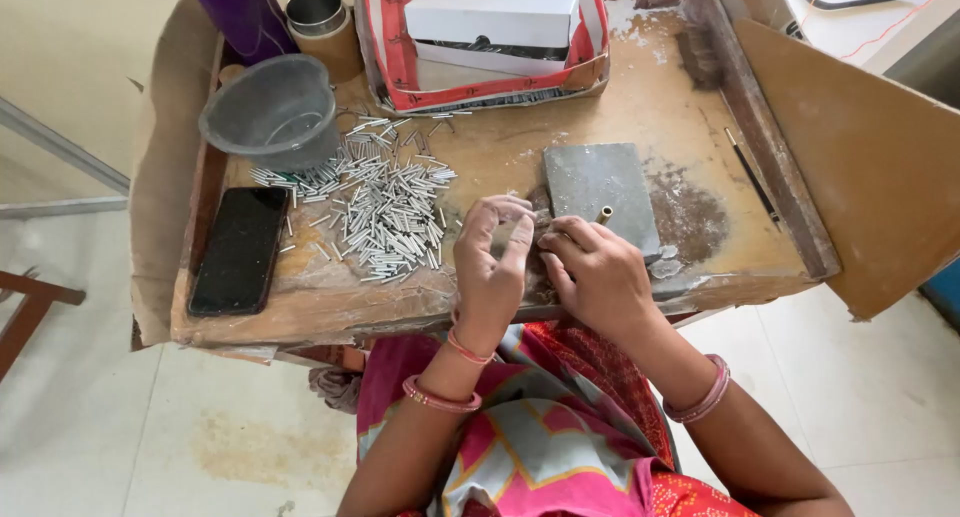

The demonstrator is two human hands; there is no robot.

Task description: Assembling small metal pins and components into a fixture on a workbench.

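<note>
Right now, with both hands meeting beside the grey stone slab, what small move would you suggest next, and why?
Probably set the small brass tube in the right hand upright on the grey stone slab: it pokes out just above it, with the left hand alongside.

Worn wooden workbench [640,87] stands on pale tiled floor [120,437].

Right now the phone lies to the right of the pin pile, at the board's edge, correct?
No. The head view shows the phone to the left of the pin pile, at the board's edge.
</note>
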